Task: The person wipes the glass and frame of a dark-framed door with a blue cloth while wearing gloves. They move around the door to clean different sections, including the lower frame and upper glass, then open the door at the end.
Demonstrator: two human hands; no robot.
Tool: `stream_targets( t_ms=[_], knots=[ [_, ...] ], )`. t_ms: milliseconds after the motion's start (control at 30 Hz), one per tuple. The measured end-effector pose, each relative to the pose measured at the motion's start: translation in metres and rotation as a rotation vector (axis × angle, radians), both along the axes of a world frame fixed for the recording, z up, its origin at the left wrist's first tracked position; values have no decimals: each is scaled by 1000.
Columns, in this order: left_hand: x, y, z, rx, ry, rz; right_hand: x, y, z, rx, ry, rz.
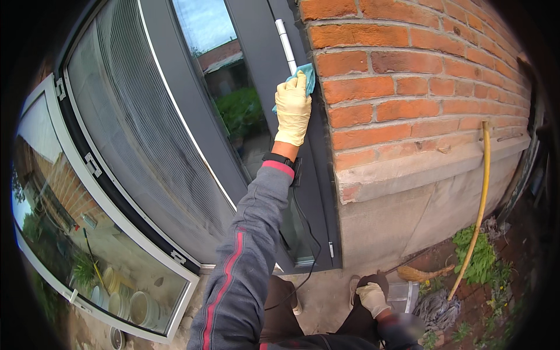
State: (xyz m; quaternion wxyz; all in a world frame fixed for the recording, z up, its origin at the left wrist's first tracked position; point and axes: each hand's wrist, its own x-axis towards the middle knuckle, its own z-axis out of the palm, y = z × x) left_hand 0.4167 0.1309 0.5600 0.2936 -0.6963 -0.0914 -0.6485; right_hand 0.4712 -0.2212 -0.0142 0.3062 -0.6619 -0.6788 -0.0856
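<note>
My left hand (294,107), in a pale yellow rubber glove, grips a blue cloth (309,78). It presses the cloth to the dark grey door frame (256,48), just below a white cylindrical hinge (286,46). Bunched cloth shows above the knuckles and at the hand's left side. A black band circles that wrist. My right hand (372,299), gloved alike, rests on my right knee with nothing visible in it; its fingertips are partly hidden. A narrow glass pane (238,100) in the frame reflects sky and greenery.
An orange brick wall (385,87) with a concrete ledge (420,168) adjoins the frame. At left, a white-framed glass panel (131,236) stands swung outward beside a pleated screen (144,109). A mop (437,306) leans on the wall near a straw broom (415,274). A black cable (316,245) hangs down.
</note>
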Motion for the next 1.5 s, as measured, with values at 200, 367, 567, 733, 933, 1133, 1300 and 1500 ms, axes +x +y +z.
stream_targets(
  t_ms=[200, 367, 567, 733, 933, 1133, 1300, 1500],
  knots=[
    [21, 4, -79, -136, 215, 86, 3, -1, 4, 19, 11, -5],
    [-27, -14, -226, -346, 1147, 311, 3, -10, 8, 40, 73, -10],
    [-68, -2, -196, -878, 530, -216, 4, -16, 12, 41, 101, -28],
    [-39, -3, -70, -223, -40, -334, 0, -11, 18, 26, 70, -38],
    [4, -1, -132, -153, 284, 214, 0, -14, 20, -4, 45, -53],
    [2, 4, -323, -369, 639, 227, 2, -10, 12, 61, 34, -89],
    [-34, -14, -446, -627, 1308, 306, 2, -11, 21, 9, 8, -51],
    [-89, -56, -435, -1717, 821, -316, -12, 13, 90, -581, 479, -138]
  ],
)
